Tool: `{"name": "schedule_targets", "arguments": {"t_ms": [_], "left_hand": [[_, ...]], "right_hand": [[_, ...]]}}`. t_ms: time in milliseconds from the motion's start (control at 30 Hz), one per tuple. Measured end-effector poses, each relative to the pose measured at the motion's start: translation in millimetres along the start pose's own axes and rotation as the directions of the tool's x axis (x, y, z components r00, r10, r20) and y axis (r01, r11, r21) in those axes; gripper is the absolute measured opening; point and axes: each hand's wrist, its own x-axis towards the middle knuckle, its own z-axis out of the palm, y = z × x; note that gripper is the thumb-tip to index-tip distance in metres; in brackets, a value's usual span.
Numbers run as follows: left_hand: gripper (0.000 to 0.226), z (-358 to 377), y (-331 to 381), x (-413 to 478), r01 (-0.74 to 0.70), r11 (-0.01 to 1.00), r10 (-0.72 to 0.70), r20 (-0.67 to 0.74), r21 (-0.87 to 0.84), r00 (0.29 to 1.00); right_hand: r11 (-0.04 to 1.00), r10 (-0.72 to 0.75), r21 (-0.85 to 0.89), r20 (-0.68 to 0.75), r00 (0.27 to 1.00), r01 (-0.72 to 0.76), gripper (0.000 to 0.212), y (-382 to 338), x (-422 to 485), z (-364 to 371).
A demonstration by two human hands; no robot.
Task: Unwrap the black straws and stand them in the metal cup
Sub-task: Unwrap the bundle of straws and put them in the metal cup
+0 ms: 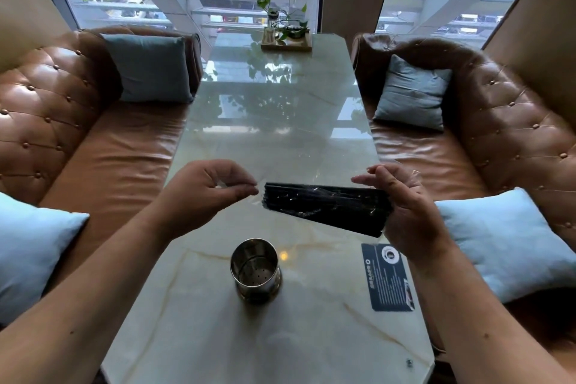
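While the right hand (405,206) clamps one end of the black straws (324,207) above the metal cup (255,268) and the left hand (212,187) pinches the clear wrap (260,190), a hard pull may spill straws over the desk (280,134).

Black straws (324,207) gleam under clear, shiny wrap, just beyond the silver metal cup (255,268) with its dotted, perforated bottom. The cup sits on a pale cream marble table (218,321) veined in tan. Right of the cup lies a dark card (389,277) with white print; tan tufted leather sofas (40,109) flank it, carrying light blue cushions (31,246).
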Motion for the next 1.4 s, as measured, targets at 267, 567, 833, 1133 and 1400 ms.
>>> {"name": "schedule_targets", "arguments": {"t_ms": [267,567,833,1133,1400], "left_hand": [[0.021,2.7,-6.0,-8.8,0.057,0.976,-0.034,0.113,-0.211,0.993],[0.012,27.7,4.7,-7.6,-0.015,0.919,0.017,0.003,-0.394,1.0],[0.011,26.2,25.6,3.3,-0.069,0.947,0.068,-0.014,-0.314,0.998],[0.01,26.8,18.8,1.0,-0.053,0.966,0.053,-0.008,-0.255,0.999],[0.007,38.3,-36.0,-45.4,0.272,0.85,-0.329,-0.052,-0.451,0.943]], "right_hand": [[0.994,-0.064,-0.093,-0.065,0.996,0.058,0.012,3.1,-7.0,-0.6],[0.999,0.045,0.021,-0.081,0.996,-0.043,0.017,18.7,-8.4,-12.7],[0.951,0.227,0.237,-0.111,0.968,-0.196,0.033,62.6,-27.2,-18.8],[0.94,0.305,0.188,-0.093,0.948,-0.284,0.045,78.9,-38.0,-5.8],[0.971,0.169,-0.158,-0.088,0.982,-0.181,0.02,47.8,-25.9,-19.5]]}}
